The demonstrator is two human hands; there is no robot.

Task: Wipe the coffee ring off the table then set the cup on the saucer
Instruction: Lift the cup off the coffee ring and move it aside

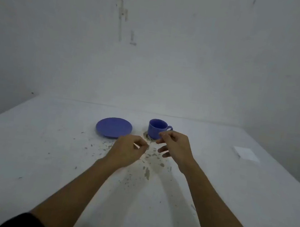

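Note:
A blue cup (pixel 156 128) stands upright on the white table (pixel 45 147), handle to the right, on a brownish coffee ring (pixel 146 136) that shows at its left base. A blue saucer (pixel 114 127), with nothing on it, lies to the cup's left. My right hand (pixel 174 148) hovers just in front of the cup, fingers apart, its fingertips close to the cup's near side and holding nothing. My left hand (pixel 128 151) floats in front of the saucer with fingers loosely curled and nothing in it.
A folded white cloth or paper (pixel 246 153) lies flat at the right of the table. Dark specks and chipped patches (pixel 147 172) mark the table's middle. A scuffed white wall (pixel 153 56) rises behind the table's far edge.

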